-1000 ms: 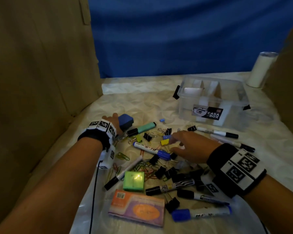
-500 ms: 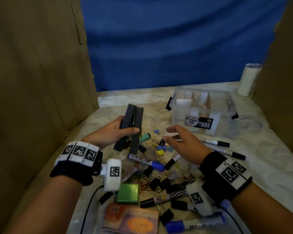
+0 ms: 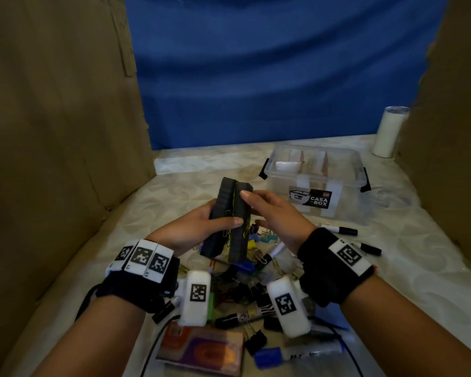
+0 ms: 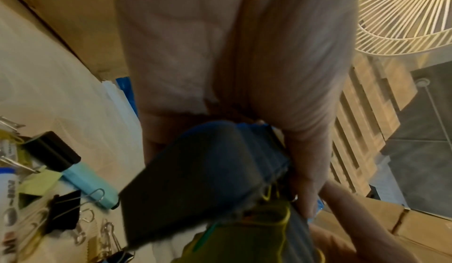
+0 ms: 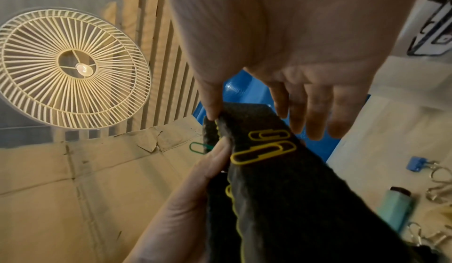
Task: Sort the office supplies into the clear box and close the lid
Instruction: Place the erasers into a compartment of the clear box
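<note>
Left hand (image 3: 195,229): gripping the pair of dark erasers (image 3: 230,221), thumb curling across their front, lifting them upright above the pile.
Right hand (image 3: 276,213): pinching the top edge of the right-hand eraser with its thumb, the other fingers (image 5: 313,112) lying straight along it.
Paper clips (image 5: 263,152): yellow ones clinging to the eraser's felt face; a green one sticking out between the pair.
Supplies pile (image 3: 245,289): markers, binder clips and clips lying beneath both wrists.
Clear box (image 3: 314,176): sitting open beyond the hands, right of them, well apart from the erasers.
</note>
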